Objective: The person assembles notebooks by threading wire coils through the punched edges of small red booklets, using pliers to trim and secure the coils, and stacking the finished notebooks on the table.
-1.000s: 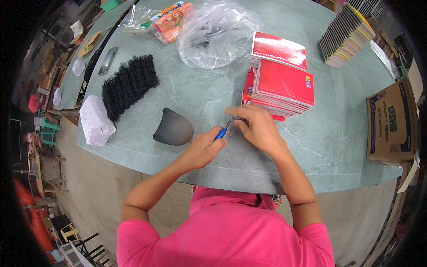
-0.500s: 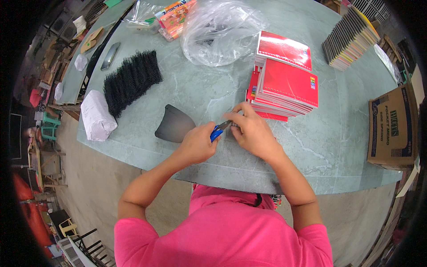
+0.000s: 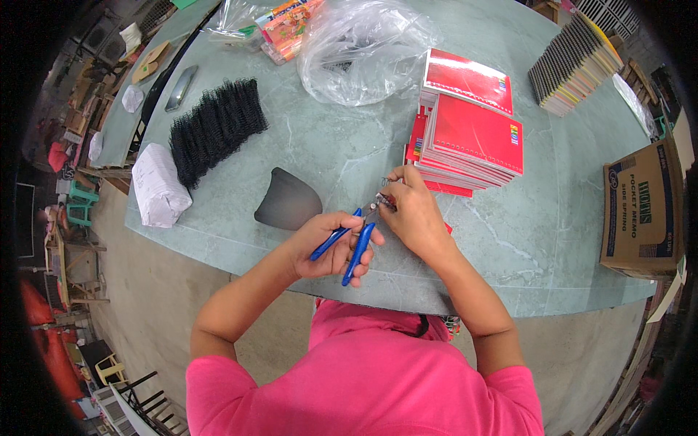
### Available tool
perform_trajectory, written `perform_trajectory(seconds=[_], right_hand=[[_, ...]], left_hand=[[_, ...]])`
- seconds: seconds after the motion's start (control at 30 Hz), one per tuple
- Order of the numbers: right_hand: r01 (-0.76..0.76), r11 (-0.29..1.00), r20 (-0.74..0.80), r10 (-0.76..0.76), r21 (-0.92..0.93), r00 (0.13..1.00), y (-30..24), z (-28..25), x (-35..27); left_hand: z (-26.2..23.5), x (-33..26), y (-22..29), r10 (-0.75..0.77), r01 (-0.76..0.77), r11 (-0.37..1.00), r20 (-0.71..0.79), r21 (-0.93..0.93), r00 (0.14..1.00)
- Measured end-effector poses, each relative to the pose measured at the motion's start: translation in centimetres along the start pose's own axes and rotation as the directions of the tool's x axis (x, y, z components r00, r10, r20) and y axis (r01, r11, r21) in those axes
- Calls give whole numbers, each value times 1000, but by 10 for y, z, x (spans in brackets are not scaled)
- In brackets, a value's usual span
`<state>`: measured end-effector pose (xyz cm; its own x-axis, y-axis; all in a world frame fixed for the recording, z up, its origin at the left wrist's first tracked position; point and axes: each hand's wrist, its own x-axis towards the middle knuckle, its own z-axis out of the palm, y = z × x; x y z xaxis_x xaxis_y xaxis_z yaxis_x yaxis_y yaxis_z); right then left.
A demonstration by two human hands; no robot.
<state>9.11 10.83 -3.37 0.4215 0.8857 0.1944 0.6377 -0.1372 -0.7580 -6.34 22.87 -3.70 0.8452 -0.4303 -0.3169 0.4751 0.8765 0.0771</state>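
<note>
My left hand (image 3: 318, 245) is wrapped round blue-handled wire cutters (image 3: 358, 254), whose two handles stand spread apart. The cutters' jaws point at the fingertips of my right hand (image 3: 419, 216). That hand is closed on a small red-covered spiral notebook (image 3: 448, 228), mostly hidden beneath it, with only bits of red showing. A thin dark wire coil (image 3: 385, 182) sticks out past its fingers. Just beyond is a stack of red notebooks (image 3: 476, 138). Left of the cutters lies a dark, curved flat piece (image 3: 287, 200).
Black wire coils (image 3: 218, 131) lie in a row at the left, by a white paper-wrapped bundle (image 3: 158, 185). A clear plastic bag (image 3: 363, 54) sits at the back. Spiral notebooks (image 3: 574, 65) are stacked far right, above a cardboard box (image 3: 640, 211) at the table's right edge.
The cutters' handles have spread apart, and my left hand has turned and lowered slightly. My right hand has shifted a little, and red now shows beneath it.
</note>
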Motion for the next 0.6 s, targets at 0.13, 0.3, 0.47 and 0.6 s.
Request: perform_trajectory(seconds=[0.13, 0.3, 0.47, 0.6], right_hand=[[-3, 1000, -3, 3, 12, 1000, -1, -3, 1], [26, 999, 34, -25, -32, 999, 10, -11, -7], [155, 986, 107, -149, -53, 983, -2, 7, -27], [152, 986, 1, -152, -75, 988, 13, 8, -47]], left_hand=[[15, 9, -21, 737, 389, -159, -154, 907, 658], [10, -19, 7, 479, 284, 7, -253, 959, 841], [14, 22, 7, 788, -69, 200, -119, 977, 603], [17, 39, 16, 679, 0, 282, -200, 959, 706]])
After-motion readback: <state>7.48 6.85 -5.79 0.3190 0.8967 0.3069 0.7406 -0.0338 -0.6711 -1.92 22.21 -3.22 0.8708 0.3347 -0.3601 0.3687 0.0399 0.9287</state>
